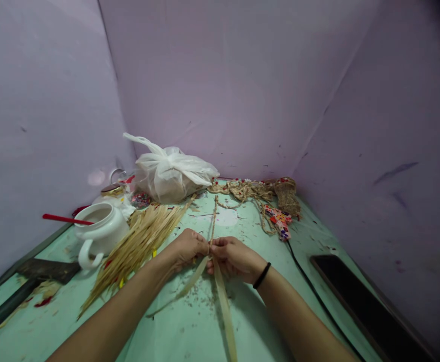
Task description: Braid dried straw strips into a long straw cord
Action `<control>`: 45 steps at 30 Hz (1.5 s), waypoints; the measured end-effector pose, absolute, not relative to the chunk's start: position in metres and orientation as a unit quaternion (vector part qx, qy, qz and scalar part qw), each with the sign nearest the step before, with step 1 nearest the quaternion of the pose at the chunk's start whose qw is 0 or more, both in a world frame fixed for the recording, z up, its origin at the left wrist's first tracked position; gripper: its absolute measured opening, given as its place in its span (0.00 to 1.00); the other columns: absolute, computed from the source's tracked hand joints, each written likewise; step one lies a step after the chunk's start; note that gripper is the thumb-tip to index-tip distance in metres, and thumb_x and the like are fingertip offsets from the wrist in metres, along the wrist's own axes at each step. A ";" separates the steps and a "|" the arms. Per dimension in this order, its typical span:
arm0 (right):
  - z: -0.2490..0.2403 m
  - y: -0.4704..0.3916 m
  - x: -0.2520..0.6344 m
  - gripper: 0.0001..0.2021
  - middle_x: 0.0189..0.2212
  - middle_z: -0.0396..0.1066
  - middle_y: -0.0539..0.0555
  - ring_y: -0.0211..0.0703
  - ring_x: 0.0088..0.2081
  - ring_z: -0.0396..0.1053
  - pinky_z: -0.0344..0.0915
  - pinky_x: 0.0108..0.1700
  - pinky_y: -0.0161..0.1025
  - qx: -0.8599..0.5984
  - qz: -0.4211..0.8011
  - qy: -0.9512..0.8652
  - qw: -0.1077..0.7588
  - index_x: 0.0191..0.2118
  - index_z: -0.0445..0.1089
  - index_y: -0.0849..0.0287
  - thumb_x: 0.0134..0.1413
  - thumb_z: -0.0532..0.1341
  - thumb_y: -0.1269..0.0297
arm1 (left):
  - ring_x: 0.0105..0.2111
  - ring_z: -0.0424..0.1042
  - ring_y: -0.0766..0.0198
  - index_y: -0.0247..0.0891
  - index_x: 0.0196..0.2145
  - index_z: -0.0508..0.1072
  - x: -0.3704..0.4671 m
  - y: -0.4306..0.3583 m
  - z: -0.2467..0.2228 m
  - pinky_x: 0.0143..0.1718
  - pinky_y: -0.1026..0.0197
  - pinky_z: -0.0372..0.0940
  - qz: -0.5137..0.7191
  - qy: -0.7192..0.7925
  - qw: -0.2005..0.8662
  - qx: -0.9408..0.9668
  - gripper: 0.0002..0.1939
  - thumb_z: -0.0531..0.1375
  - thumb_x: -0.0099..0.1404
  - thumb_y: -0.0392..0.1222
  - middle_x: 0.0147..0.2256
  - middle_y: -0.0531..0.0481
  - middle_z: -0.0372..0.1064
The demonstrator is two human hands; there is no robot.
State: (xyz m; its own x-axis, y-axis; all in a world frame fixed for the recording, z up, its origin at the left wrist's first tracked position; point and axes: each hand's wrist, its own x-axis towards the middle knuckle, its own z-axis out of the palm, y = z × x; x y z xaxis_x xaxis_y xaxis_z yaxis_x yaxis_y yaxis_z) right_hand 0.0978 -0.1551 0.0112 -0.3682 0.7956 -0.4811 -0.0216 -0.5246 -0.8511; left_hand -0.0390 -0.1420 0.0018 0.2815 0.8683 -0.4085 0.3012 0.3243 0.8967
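Note:
My left hand and my right hand meet at the middle of the table, fingers pinched close together. Between them they hold the near end of a thin twisted cord of plant fibre, which runs away from me toward the wall. Two flat pale fibre strips come out below the fingers; one trails down to the left, the other straight toward me. The exact spot where cord and strips join is hidden by the fingertips. A black band circles my right wrist.
Left of my hands lies a bundle of dry straw strips, beside a white pot with a red stick and a hammer-like tool. Behind are a knotted plastic bag and braided pieces. A glue gun-like patterned object and a phone lie right.

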 end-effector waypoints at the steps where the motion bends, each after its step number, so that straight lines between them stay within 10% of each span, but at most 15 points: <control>1: 0.010 -0.156 0.096 0.04 0.12 0.56 0.45 0.28 0.14 0.54 0.50 0.17 0.27 -0.485 0.725 -0.400 0.282 0.21 0.59 0.63 0.41 0.53 0.75 | 0.09 0.43 0.76 0.35 0.14 0.61 -0.040 -0.141 0.001 0.11 0.69 0.37 0.235 0.546 0.598 0.538 0.05 0.55 0.40 0.37 0.08 0.60 0.48; 6: 0.003 -0.152 0.096 0.08 0.08 0.48 0.42 0.25 0.10 0.41 0.35 0.14 0.29 -0.523 0.661 -0.459 0.281 0.15 0.56 0.63 0.38 0.52 0.76 | 0.10 0.46 0.76 0.33 0.16 0.65 -0.044 -0.136 -0.003 0.12 0.69 0.40 0.206 0.524 0.573 0.595 0.03 0.54 0.41 0.35 0.09 0.59 0.49; 20: -0.017 -0.153 0.096 0.07 0.09 0.47 0.42 0.25 0.12 0.40 0.33 0.16 0.31 -0.528 0.610 -0.492 0.325 0.16 0.57 0.62 0.37 0.55 0.69 | 0.11 0.50 0.76 0.31 0.24 0.71 -0.085 -0.124 0.020 0.13 0.69 0.44 0.097 0.507 0.566 0.644 0.13 0.59 0.45 0.46 0.17 0.52 0.64; 27: -0.017 -0.153 0.096 0.09 0.08 0.45 0.42 0.25 0.12 0.39 0.33 0.16 0.32 -0.538 0.599 -0.502 0.316 0.14 0.55 0.61 0.38 0.55 0.70 | 0.20 0.63 0.68 0.33 0.24 0.73 -0.108 -0.105 0.018 0.22 0.67 0.54 0.335 0.688 0.225 0.603 0.10 0.56 0.47 0.43 0.20 0.51 0.67; 38: -0.016 -0.153 0.096 0.09 0.07 0.46 0.41 0.25 0.11 0.39 0.34 0.16 0.31 -0.532 0.605 -0.502 0.315 0.14 0.55 0.61 0.39 0.54 0.71 | 0.33 0.69 0.53 0.34 0.30 0.74 -0.072 -0.080 0.009 0.29 0.60 0.60 0.107 0.731 -0.062 0.671 0.15 0.51 0.53 0.44 0.30 0.39 0.71; 45: -0.019 -0.150 0.096 0.09 0.07 0.46 0.41 0.25 0.11 0.40 0.34 0.16 0.31 -0.532 0.599 -0.508 0.317 0.14 0.56 0.62 0.39 0.53 0.74 | 0.36 0.69 0.53 0.29 0.35 0.74 -0.044 -0.027 0.015 0.33 0.61 0.62 0.058 0.726 -0.057 0.683 0.16 0.55 0.49 0.37 0.35 0.35 0.70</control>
State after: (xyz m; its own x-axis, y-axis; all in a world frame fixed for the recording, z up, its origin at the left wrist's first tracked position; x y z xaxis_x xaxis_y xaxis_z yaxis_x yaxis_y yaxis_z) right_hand 0.0959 -0.1503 -0.0190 -0.2332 0.9201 -0.3147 0.1614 -0.2825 -0.9456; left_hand -0.0437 -0.0272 0.0154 -0.0615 0.9849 0.1621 0.9981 0.0614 0.0055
